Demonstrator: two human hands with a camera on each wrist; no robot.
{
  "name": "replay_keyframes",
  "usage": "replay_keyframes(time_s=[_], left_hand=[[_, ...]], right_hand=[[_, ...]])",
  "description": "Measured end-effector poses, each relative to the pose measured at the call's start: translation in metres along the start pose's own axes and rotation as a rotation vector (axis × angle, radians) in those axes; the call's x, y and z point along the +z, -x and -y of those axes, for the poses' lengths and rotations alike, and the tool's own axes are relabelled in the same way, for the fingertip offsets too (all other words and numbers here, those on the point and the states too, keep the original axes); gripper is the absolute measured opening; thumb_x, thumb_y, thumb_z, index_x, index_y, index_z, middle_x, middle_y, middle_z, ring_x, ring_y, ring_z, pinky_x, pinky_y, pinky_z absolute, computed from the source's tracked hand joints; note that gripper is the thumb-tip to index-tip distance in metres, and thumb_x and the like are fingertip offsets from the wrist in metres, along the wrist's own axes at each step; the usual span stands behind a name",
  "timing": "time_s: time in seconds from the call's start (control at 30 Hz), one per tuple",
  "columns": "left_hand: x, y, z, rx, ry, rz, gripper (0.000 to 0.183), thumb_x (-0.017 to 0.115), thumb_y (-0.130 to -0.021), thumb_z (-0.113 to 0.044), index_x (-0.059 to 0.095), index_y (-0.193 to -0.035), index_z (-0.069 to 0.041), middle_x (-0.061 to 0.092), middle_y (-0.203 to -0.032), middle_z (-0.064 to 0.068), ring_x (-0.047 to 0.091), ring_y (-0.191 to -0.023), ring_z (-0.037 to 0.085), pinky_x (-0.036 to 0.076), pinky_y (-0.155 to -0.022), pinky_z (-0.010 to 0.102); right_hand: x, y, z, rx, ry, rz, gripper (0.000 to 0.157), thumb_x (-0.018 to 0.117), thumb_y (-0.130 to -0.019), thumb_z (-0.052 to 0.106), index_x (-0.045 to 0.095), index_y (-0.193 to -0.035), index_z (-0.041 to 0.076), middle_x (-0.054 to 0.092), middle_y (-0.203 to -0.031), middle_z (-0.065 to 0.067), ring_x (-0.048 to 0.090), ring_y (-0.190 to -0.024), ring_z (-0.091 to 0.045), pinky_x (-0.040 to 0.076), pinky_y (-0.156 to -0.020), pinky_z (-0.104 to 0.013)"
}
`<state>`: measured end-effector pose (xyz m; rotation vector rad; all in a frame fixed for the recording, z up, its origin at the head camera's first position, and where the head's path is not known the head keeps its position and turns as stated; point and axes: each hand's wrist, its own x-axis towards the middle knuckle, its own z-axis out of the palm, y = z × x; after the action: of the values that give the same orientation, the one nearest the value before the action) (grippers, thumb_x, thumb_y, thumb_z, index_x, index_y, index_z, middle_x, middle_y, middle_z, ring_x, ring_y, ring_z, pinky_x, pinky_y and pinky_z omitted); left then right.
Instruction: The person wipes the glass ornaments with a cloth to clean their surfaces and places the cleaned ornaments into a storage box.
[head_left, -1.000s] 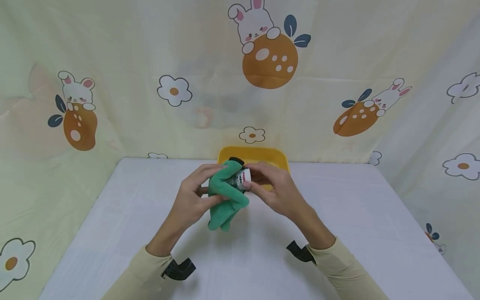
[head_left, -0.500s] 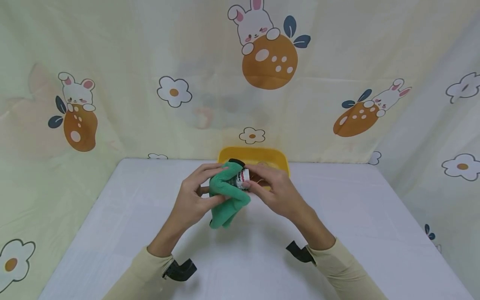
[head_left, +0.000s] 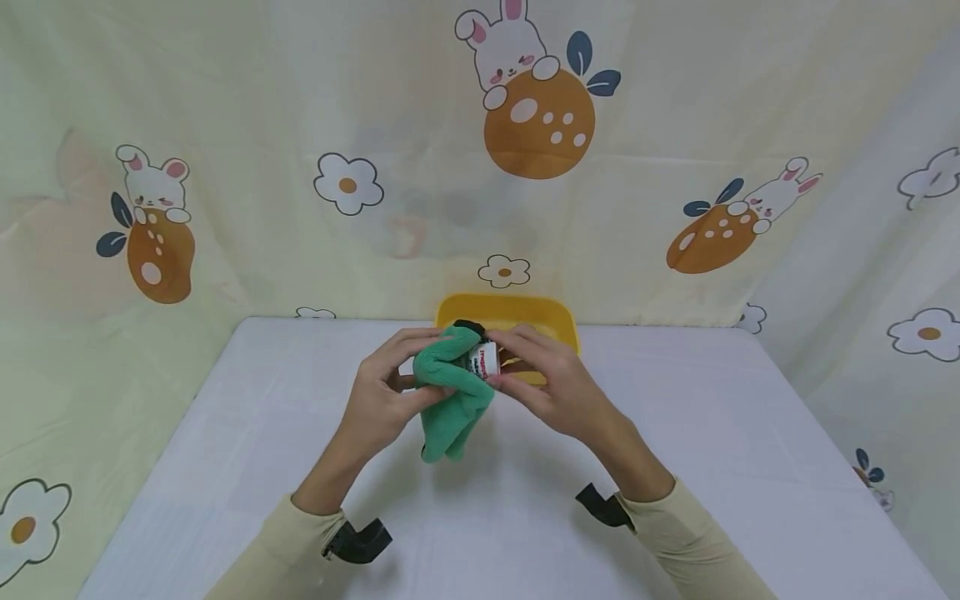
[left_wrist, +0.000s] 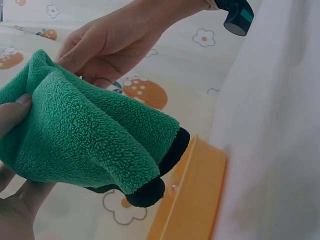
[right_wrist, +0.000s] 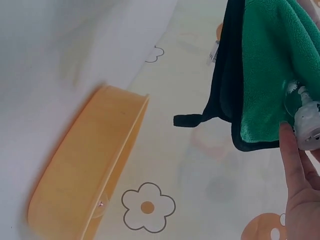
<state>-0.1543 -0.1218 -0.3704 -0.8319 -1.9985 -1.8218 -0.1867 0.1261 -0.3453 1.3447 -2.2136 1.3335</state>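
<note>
My left hand [head_left: 382, 392] grips a thick green towel [left_wrist: 85, 130] with a dark edge, bunched around a small bottle [head_left: 483, 360]. The bottle lies on its side, its white end with red and black print poking out of the folds to the right. At that end my right hand [head_left: 551, 383] pinches it, thumb below and fingers above. In the right wrist view the bottle [right_wrist: 307, 122] shows a clear part and a white end against the towel. The towel hides the rest of it, and a dark loop [right_wrist: 187, 120] hangs from the towel's edge.
Behind the hands, a yellow tray [head_left: 566, 312] stands by the back curtain, partly covered by towel and hands; a small clear thing [right_wrist: 101, 204] shows inside it. White cloth covers the table [head_left: 675, 433]. A patterned curtain [head_left: 420, 100] rises behind and at both sides.
The towel has shifted slightly within the left hand's grip. My right thumb has slid from the face of the bottle's white end down to its lower edge, and the bottle appears turned a little.
</note>
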Motion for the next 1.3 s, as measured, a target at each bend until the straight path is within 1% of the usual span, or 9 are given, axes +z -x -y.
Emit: replay_keyframes(time_s=[0.13,0.3,0.43,0.53,0.63,0.9,1.03,1.17,1.3], left_hand=[[-0.0011,0.0010,0.0011,-0.020,-0.006,-0.002,0.052,0.075,-0.085,0.010,0.063,-0.134,-0.005,0.061,-0.135,0.009,0.059,-0.124,0.024,0.061,-0.087,0.038],[-0.0016,0.0008,0.0016,-0.039,0.001,-0.015,0.053,0.075,-0.086,0.009,0.062,-0.136,-0.006,0.061,-0.135,0.008,0.059,-0.122,0.025,0.060,-0.089,0.038],[-0.0018,0.0011,0.0014,-0.053,-0.009,-0.028,0.052,0.074,-0.087,0.009,0.062,-0.135,-0.006,0.061,-0.135,0.008,0.059,-0.122,0.024,0.060,-0.089,0.037],[-0.0020,0.0019,0.0024,-0.065,-0.018,-0.038,0.050,0.074,-0.088,0.008,0.063,-0.134,-0.007,0.061,-0.134,0.007,0.059,-0.122,0.023,0.060,-0.089,0.036],[-0.0024,0.0021,0.0036,-0.078,-0.016,-0.050,0.049,0.074,-0.088,0.007,0.064,-0.133,-0.007,0.061,-0.133,0.007,0.060,-0.121,0.023,0.060,-0.088,0.036],[-0.0037,0.0018,0.0047,-0.088,0.002,-0.085,0.047,0.074,-0.088,0.006,0.063,-0.132,-0.006,0.062,-0.130,0.009,0.062,-0.117,0.024,0.061,-0.088,0.036],[-0.0035,0.0006,0.0035,-0.086,0.017,-0.074,0.048,0.074,-0.088,0.006,0.063,-0.133,-0.007,0.062,-0.130,0.008,0.062,-0.116,0.025,0.061,-0.088,0.037],[-0.0031,-0.0005,0.0026,-0.076,0.036,-0.046,0.050,0.074,-0.087,0.008,0.062,-0.134,-0.007,0.062,-0.130,0.008,0.062,-0.115,0.026,0.062,-0.087,0.038],[-0.0021,-0.0010,0.0016,-0.065,0.061,-0.011,0.053,0.074,-0.087,0.009,0.061,-0.136,-0.006,0.060,-0.132,0.010,0.059,-0.119,0.026,0.061,-0.089,0.040]], right_hand=[[-0.0005,0.0006,0.0005,-0.015,0.028,-0.008,0.055,0.079,-0.085,-0.001,0.060,-0.136,0.000,0.063,-0.123,-0.011,0.068,-0.106,-0.024,0.062,-0.084,-0.030],[-0.0016,-0.0004,0.0012,-0.028,0.074,-0.020,0.056,0.081,-0.083,0.000,0.063,-0.136,0.004,0.061,-0.131,-0.010,0.062,-0.117,-0.024,0.059,-0.090,-0.028],[-0.0023,-0.0019,0.0008,-0.074,0.121,-0.027,0.056,0.082,-0.081,0.001,0.065,-0.135,0.007,0.061,-0.133,-0.008,0.059,-0.123,-0.023,0.056,-0.097,-0.026],[-0.0024,-0.0025,0.0001,-0.106,0.151,-0.034,0.055,0.083,-0.080,0.001,0.067,-0.132,0.008,0.062,-0.134,-0.009,0.058,-0.124,-0.024,0.054,-0.100,-0.024],[-0.0027,-0.0027,-0.0002,-0.130,0.152,-0.035,0.052,0.083,-0.079,-0.001,0.069,-0.128,0.008,0.062,-0.134,-0.010,0.059,-0.124,-0.025,0.054,-0.099,-0.022],[-0.0032,-0.0030,-0.0001,-0.157,0.140,-0.039,0.045,0.082,-0.075,-0.014,0.072,-0.113,0.008,0.063,-0.131,-0.010,0.059,-0.123,-0.025,0.053,-0.099,-0.022],[-0.0028,-0.0034,-0.0009,-0.198,0.122,-0.037,0.043,0.079,-0.076,-0.016,0.073,-0.111,0.008,0.064,-0.129,-0.010,0.058,-0.123,-0.026,0.054,-0.097,-0.022],[-0.0025,-0.0046,-0.0007,-0.242,0.101,-0.033,0.042,0.079,-0.078,-0.014,0.073,-0.114,0.007,0.063,-0.130,-0.012,0.058,-0.124,-0.027,0.055,-0.097,-0.024],[-0.0019,-0.0046,0.0006,-0.238,0.100,-0.040,0.046,0.082,-0.076,-0.011,0.071,-0.119,0.005,0.063,-0.129,-0.013,0.058,-0.124,-0.028,0.055,-0.097,-0.025]])
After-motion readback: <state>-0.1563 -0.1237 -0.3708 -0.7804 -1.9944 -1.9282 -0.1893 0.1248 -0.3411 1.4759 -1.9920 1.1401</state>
